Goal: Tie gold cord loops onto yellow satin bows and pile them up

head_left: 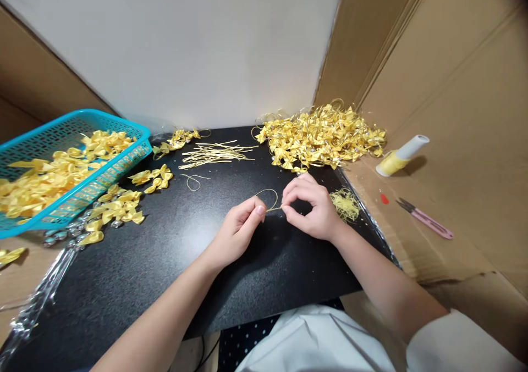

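Gold cord [274,209] is pinched between both hands [241,225] above black tabletop [144,267].

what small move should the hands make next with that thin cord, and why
Probably draw the thin cord gently tighter: the left hand and the right hand both pinch it, while a loose loop of it bows up between them.
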`<state>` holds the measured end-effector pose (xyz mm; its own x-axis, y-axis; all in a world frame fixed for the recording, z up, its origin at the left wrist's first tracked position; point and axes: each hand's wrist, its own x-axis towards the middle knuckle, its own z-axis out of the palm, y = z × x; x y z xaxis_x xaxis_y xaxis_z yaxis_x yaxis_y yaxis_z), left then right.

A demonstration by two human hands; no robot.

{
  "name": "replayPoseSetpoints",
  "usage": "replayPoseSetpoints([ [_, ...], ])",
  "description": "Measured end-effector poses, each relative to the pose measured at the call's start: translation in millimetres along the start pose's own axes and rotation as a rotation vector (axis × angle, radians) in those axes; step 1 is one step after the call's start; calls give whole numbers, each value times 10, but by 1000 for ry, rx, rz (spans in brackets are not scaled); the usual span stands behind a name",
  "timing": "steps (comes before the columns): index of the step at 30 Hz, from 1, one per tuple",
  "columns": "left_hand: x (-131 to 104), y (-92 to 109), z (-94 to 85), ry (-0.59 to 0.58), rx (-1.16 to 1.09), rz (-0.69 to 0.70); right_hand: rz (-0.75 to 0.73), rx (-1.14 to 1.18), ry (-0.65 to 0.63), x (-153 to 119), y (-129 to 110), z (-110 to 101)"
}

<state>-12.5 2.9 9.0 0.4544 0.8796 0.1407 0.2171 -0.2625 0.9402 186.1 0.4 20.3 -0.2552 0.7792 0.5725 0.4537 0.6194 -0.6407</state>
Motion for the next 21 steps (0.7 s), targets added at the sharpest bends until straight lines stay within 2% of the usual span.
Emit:
replayPoseSetpoints([
  [5,-2,-31,-27,26,-43,4,-7,-17,34,5,29,-47],
  [10,4,-17,-14,13,-26,21,8,-20,-61,-19,24,13],
  [15,8,-6,12,-50,-17,6,-36,-11,-55,-25,-1,79],
  [21,9,-52,-17,-46,-8,0,-17,-80,-97,-4,59,-54],
])
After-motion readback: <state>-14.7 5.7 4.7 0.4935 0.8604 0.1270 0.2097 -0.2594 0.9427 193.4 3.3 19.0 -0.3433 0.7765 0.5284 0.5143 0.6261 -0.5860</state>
